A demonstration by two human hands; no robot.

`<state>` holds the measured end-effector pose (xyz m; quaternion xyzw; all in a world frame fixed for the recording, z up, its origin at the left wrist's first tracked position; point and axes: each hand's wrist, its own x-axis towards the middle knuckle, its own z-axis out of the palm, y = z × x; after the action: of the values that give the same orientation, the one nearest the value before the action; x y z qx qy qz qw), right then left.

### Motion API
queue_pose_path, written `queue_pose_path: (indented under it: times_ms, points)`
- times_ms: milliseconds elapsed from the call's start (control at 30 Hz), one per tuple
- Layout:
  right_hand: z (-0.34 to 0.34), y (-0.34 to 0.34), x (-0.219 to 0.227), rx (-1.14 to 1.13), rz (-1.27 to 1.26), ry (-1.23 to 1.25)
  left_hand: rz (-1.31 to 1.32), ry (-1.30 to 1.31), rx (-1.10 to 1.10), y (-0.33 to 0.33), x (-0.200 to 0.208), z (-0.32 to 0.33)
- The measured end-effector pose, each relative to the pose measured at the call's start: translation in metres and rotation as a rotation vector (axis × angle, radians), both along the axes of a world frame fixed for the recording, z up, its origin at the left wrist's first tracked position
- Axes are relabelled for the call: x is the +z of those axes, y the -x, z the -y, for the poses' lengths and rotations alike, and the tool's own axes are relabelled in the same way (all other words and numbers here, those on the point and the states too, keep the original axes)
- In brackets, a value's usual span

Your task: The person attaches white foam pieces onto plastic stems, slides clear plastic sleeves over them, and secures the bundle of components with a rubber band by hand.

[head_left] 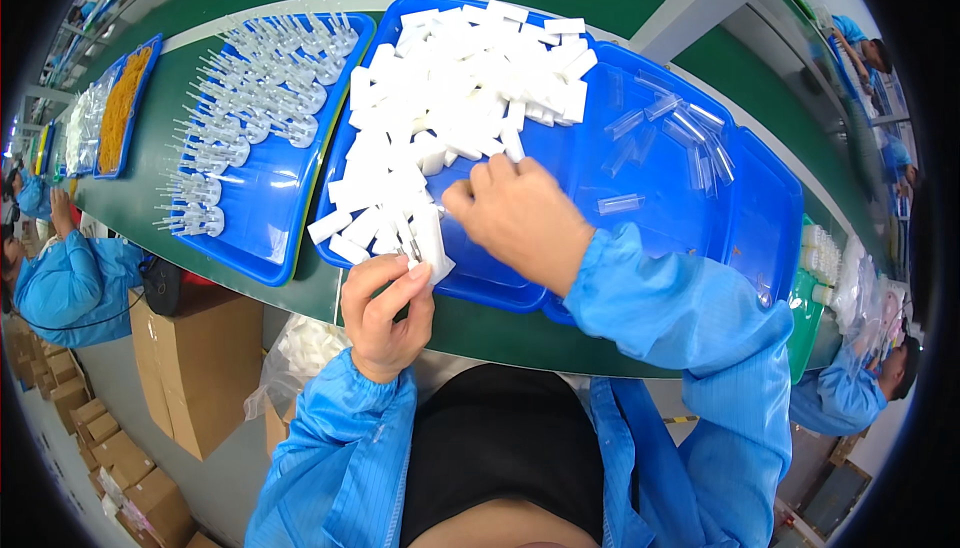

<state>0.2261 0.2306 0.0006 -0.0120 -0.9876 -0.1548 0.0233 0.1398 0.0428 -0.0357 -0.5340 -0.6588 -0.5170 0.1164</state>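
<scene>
The left hand (387,313) was closed in a fingertip pinch on a slim part (414,246) at the near-left edge of the central blue tray (480,268). The pinch apparently kept the part's free end exposed. A white block lay against the fingertips; whether it was also gripped could not be determined.

The right hand (525,223) was positioned over the same tray, back uppermost, fingers curled toward the white blocks (450,78). Its fingertips were hidden, so whether it gripped anything could not be told. The blocks were heaped toward the far left of the tray, probably to keep stock within reach and leave the near-right portion free for handling.

Clear tubes (690,133) lay loose in the adjoining tray (660,233), presumably to separate them from the blocks. The right sleeve (680,308) crossed that tray's near side and obstructed direct access from the front. To the left, translucent pronged parts (300,58) stood in rows in another tray (250,193) on the green surface (130,203). A carton (195,368) stood below the near edge, limiting legroom on that side.
</scene>
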Motion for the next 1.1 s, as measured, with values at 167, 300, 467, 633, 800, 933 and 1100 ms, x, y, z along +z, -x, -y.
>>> queue_pose_path:
  times_ms: [167, 300, 467, 633, 800, 933, 1100]
  points:
    - [-0.029, -0.03, 0.012, -0.108, -0.243, 0.612, -0.011, 0.044, -0.063, -0.004, 0.014, -0.008]
    - [-0.033, -0.052, 0.034, -0.485, -0.518, 1.765, -0.049, 0.101, -0.234, -0.009, 0.023, -0.018]
    - [-0.019, -0.071, 0.047, -0.621, -0.73, 2.02, -0.151, 0.083, -0.397, -0.024, 0.031, -0.03]
    - [-0.007, -0.082, 0.042, -0.626, -0.694, 1.91, -0.159, 0.122, -0.413, -0.028, 0.032, -0.04]
    - [-0.005, -0.089, 0.033, -0.509, -0.719, 1.793, -0.156, 0.139, -0.386, -0.032, 0.03, -0.041]
    - [-0.004, -0.087, 0.032, -0.553, -0.775, 1.847, -0.179, 0.14, -0.371, -0.032, 0.028, -0.043]
    - [-0.008, -0.086, 0.03, -0.566, -0.714, 1.768, -0.26, 0.22, -0.385, -0.031, 0.033, -0.044]
